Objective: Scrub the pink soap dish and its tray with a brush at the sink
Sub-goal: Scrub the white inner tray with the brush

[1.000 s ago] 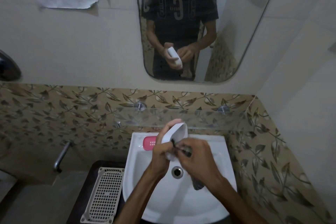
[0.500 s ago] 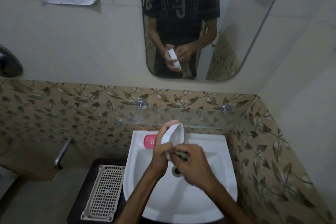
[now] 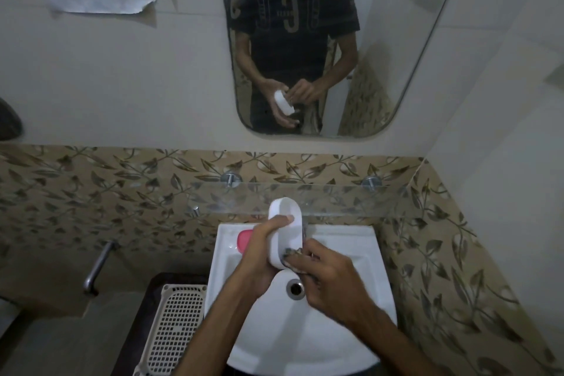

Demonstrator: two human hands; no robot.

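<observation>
My left hand [image 3: 262,250] grips a white oval soap dish tray [image 3: 288,226], held upright and tilted above the white sink [image 3: 345,253]. My right hand [image 3: 329,278] is closed on a dark brush [image 3: 291,255], whose bristles press against the tray's lower end. Most of the brush is hidden inside my fingers. The pink soap dish [image 3: 244,239] lies on the sink's back left rim, partly behind my left hand.
The drain [image 3: 295,287] sits in the basin below my hands. A white perforated basket [image 3: 174,327] rests on a dark stand left of the sink. A glass shelf [image 3: 335,198] runs just behind the tray. A metal tap [image 3: 97,268] projects from the left wall. A mirror [image 3: 381,40] hangs above.
The tray has turned so that its hollow faces me more, and my left thumb now hooks over its rim. My right hand has slid the brush down to the tray's lower end.
</observation>
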